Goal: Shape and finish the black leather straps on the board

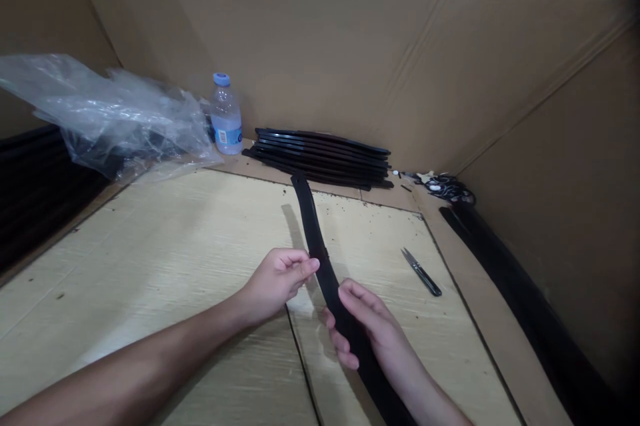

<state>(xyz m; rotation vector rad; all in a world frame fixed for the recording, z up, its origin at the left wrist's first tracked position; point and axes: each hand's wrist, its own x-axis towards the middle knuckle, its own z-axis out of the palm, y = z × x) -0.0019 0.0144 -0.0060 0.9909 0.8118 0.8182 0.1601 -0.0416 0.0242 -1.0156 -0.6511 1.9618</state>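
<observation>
A long, flat black strip [313, 233] runs from the lower right up toward the middle of the table, with a small hole near its far end. My right hand [373, 319] is wrapped around its lower part, thumb on top and fingers curled underneath. Higher up, my left hand [290, 276] is closed in a pinch at the strip's left edge, beside a small rough spot on it. Whether a small bit is also between those fingertips I cannot make out. To the right of both hands, thread snips [421, 273] lie on the pale wooden board [200, 239].
Several black strips [320, 156] are stacked at the back. A water bottle [227, 119] and crumpled clear plastic [135, 119] stand left of them. More dark strips lie at far left [40, 193] and right [505, 286]. A small tangled pile [447, 187] sits back right. Cardboard walls [300, 33] enclose the table.
</observation>
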